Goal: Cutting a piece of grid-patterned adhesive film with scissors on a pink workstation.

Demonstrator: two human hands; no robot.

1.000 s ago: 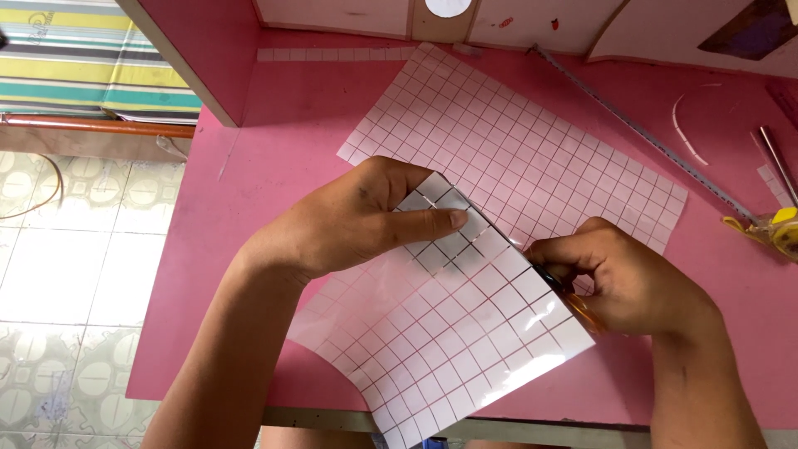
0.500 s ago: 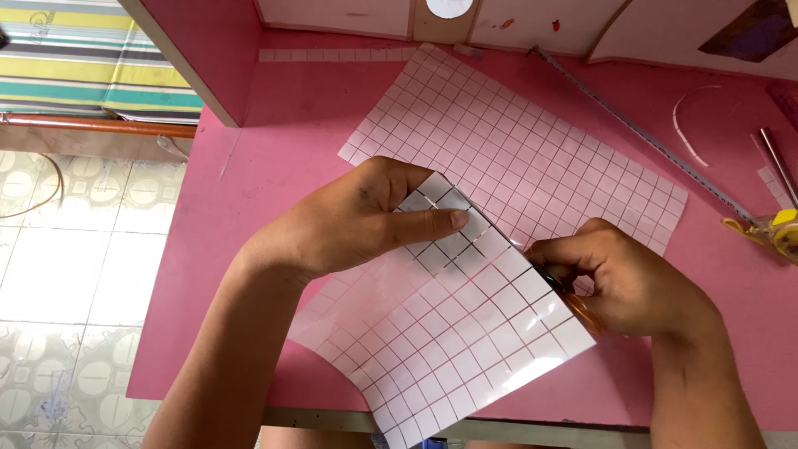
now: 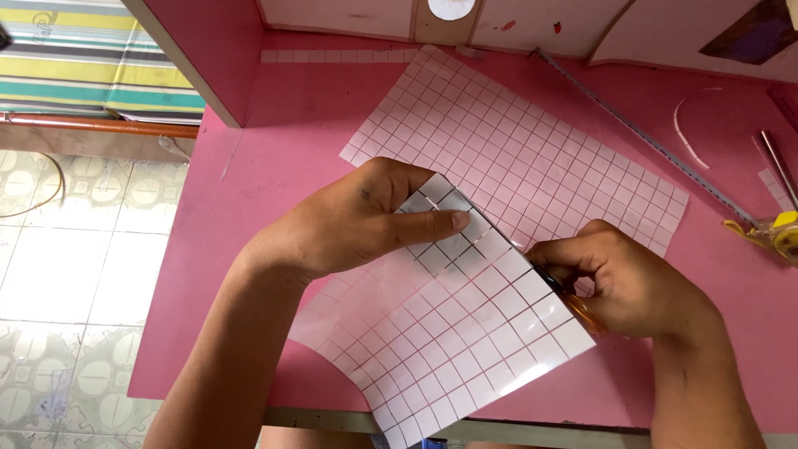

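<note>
A glossy sheet with a square grid (image 3: 532, 158) lies on the pink table (image 3: 291, 141), its near part (image 3: 449, 349) folded up and bent over the front edge. My left hand (image 3: 357, 220) presses down on the fold, forefinger stretched flat across the squares. My right hand (image 3: 623, 278) grips an orange-handled tool (image 3: 582, 312), mostly hidden by the fingers, with its tip at the sheet's crease beside my left fingertip.
A tape measure runs diagonally across the far right, its yellow case (image 3: 777, 233) near the edge. A thin white strip (image 3: 686, 133) and metal rods (image 3: 777, 166) lie at right. Pink partition walls (image 3: 208, 50) stand behind. Tiled floor (image 3: 75, 274) lies to the left.
</note>
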